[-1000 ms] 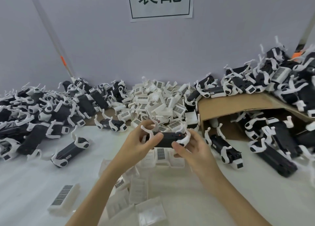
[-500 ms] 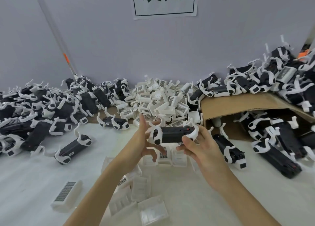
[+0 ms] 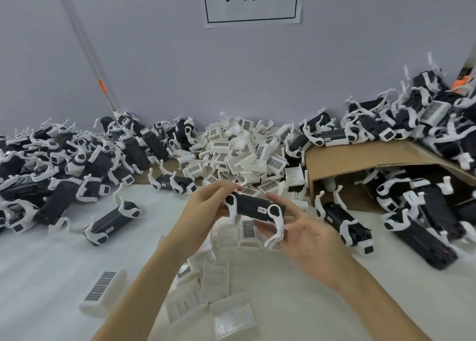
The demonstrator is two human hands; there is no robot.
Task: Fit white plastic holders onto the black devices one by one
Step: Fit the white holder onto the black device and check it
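A black device (image 3: 253, 206) with white arms at both ends is held level above the table, a small white label on its side. My left hand (image 3: 206, 206) grips its left end, fingers curled over the top. My right hand (image 3: 306, 235) holds the right end from below, index finger stretched along the top edge and the white arm lying across the fingers. Several loose white plastic holders (image 3: 248, 231) lie on the table right under the device. A big heap of white holders (image 3: 242, 152) sits behind, against the wall.
Piles of black devices with white arms cover the left (image 3: 64, 160) and right (image 3: 422, 206) of the table. A brown cardboard box (image 3: 360, 158) lies on its side at the right. More white holders (image 3: 103, 295) lie near the front.
The device has been turned over in my hands: its white arms pointed up before and now hang down. My right hand has opened out under its right end.
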